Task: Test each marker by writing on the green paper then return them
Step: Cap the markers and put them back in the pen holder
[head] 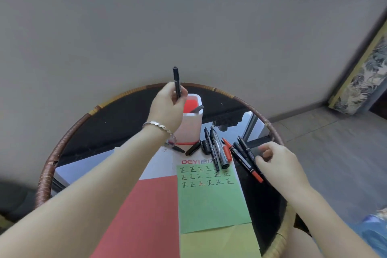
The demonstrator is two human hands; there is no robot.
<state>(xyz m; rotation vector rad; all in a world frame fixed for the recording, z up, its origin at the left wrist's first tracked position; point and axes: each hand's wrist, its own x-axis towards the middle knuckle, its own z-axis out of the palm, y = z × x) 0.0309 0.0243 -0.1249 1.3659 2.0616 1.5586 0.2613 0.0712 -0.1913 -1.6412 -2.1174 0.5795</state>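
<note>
Holding a black marker (176, 81) straight up, the left hand (167, 109) pinches it in curled fingers just above the white and red pen cup (191, 125). The right hand (279, 166) has bent fingers on two thin markers (244, 158) at the right of the round table (54, 159), but I cannot tell if it grips them. The green paper (211, 203) lies flat between the arms, with marks on top and a pile of markers (216, 148) at its far edge.

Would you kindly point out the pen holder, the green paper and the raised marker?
pen holder (193, 130): head view, front wall.
green paper (211, 205): head view, blank lower part.
raised marker (176, 77): head view, upper barrel.
</note>
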